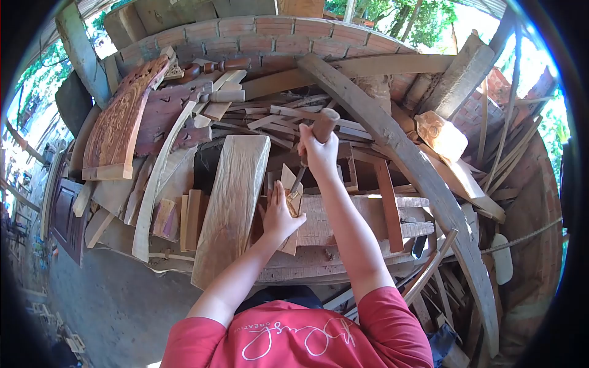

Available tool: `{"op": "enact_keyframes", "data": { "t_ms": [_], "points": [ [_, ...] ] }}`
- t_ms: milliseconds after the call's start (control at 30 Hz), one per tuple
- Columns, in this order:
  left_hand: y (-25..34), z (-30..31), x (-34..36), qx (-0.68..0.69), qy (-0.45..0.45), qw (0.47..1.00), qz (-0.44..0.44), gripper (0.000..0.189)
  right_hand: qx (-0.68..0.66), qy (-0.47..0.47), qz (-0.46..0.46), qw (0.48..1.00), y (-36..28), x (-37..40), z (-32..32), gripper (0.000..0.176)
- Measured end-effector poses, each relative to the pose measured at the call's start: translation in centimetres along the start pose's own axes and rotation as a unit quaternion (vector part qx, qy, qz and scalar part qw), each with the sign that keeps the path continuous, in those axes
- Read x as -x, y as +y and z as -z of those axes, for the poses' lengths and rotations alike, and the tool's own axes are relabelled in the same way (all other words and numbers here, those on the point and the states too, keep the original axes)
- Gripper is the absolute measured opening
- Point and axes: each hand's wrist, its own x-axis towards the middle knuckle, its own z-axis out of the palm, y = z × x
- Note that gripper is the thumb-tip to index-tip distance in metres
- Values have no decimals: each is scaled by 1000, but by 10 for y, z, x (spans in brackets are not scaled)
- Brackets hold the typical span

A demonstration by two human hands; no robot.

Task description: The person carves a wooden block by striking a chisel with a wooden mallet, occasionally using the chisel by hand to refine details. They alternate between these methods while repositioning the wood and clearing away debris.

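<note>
My right hand (320, 150) is wrapped round a chisel (324, 126) with a thick wooden handle, held upright at a slant. Its metal blade runs down to a narrow pale piece of wood (292, 181). Pressed on that piece, close beside the blade, is my left hand (281, 216), its thumb apart from the fingers. Small yellowish carved detail shows near the fingertips, partly hidden. Under the work lies a thick rough timber (322, 221). A broad, long plank (236, 196) slopes just left of my left hand.
A carved reddish panel (126, 119) leans at the left. Scrap strips (276, 116) pile up behind the hands, before a brick wall (257, 34). One long curved beam (405, 153) crosses the right side. A dark phone-like object (419, 247) sits right of the timber.
</note>
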Motion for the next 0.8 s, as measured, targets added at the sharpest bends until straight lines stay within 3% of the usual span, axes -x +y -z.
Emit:
{"op": "enact_keyframes", "data": {
  "t_ms": [300,367,500,567,700,800],
  "points": [
    [2,0,1,16,7,1000,12,110,23,161,9,987,-3,-5,14,25],
    [0,-1,1,30,19,999,2,109,-18,157,0,987,0,-2,25,24],
    [0,-1,3,41,26,999,8,106,-247,94,14,964,21,19,70,18],
    [0,0,3,31,26,999,3,104,-272,120,1,955,26,32,90,16],
    [0,2,3,24,19,1000,4,102,-265,264,-45,926,13,43,97,17],
    [-1,3,4,45,19,999,-3,102,-272,284,-33,919,6,39,94,20]
  ]
}}
